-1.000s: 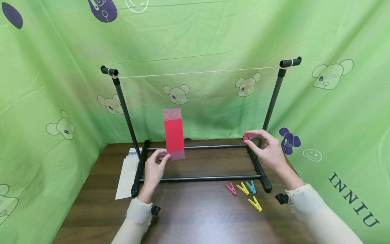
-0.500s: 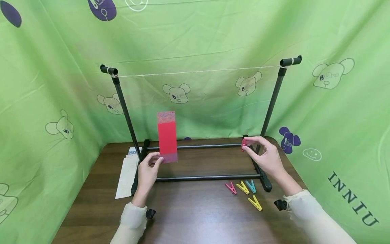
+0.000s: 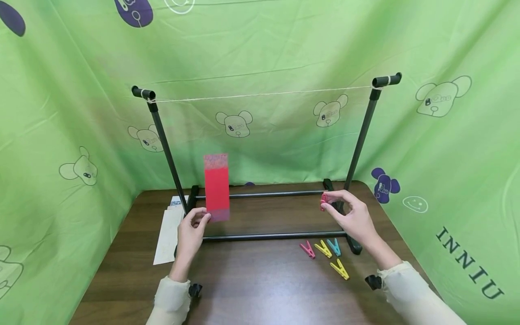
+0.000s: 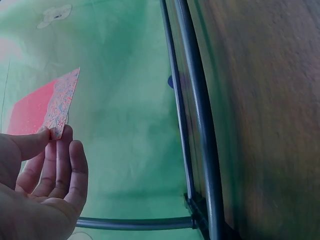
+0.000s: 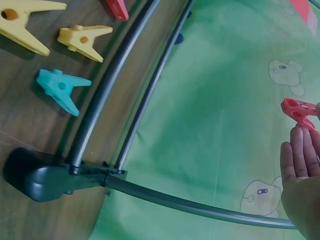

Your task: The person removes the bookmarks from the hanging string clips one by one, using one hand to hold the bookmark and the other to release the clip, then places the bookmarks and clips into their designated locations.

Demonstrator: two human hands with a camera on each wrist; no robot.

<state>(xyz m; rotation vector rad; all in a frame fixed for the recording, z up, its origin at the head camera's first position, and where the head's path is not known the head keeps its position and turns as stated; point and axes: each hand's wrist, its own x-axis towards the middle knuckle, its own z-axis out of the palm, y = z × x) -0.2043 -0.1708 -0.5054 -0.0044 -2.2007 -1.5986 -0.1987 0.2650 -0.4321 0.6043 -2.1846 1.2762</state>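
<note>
My left hand (image 3: 191,234) pinches the lower left corner of a red paper strip (image 3: 217,187) with patterned ends. The strip stands upright in the air, below the string (image 3: 260,95) and in front of the rack. In the left wrist view, thumb and fingertips hold its patterned end (image 4: 62,105). My right hand (image 3: 354,215) pinches a red clothespin (image 3: 323,202) between thumb and fingers, near the rack's right post. In the right wrist view that clothespin (image 5: 297,111) shows at the fingertips, part of it cut off by the frame edge.
A black rack (image 3: 164,144) carries the string between its two posts. Several clothespins, pink (image 3: 308,250), yellow (image 3: 339,269) and blue (image 3: 334,248), lie on the wooden table (image 3: 243,280) in front of its right side. White paper (image 3: 166,239) lies at left. Green cloth surrounds the table.
My left hand has moved left and down with the red paper strip. My right hand has come down and slightly left with the red clothespin. Both grips stay the same.
</note>
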